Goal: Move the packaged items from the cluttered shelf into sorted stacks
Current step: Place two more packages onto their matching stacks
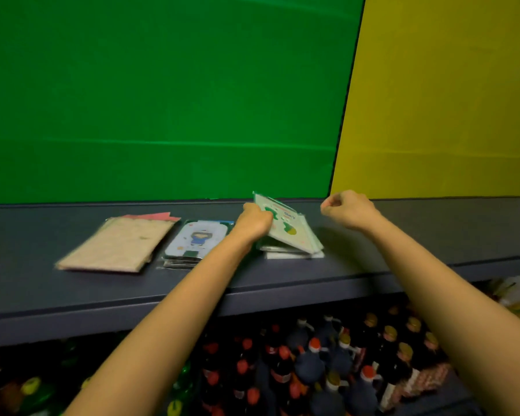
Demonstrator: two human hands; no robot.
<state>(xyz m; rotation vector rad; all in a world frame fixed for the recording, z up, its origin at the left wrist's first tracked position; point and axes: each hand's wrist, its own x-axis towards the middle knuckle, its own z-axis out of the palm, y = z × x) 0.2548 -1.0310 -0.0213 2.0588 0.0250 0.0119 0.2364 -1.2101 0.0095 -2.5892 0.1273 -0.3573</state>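
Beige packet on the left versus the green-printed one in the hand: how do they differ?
The beige packet lies flat on the shelf; the green-printed packet is tilted, far edge raised, near edge on the stack beneath. The beige packet is plain tan; the green-printed packet is pale with green and yellow shapes. Nothing touches the beige packet; the left hand grips the green-printed packet. Both are thin, flat packs.
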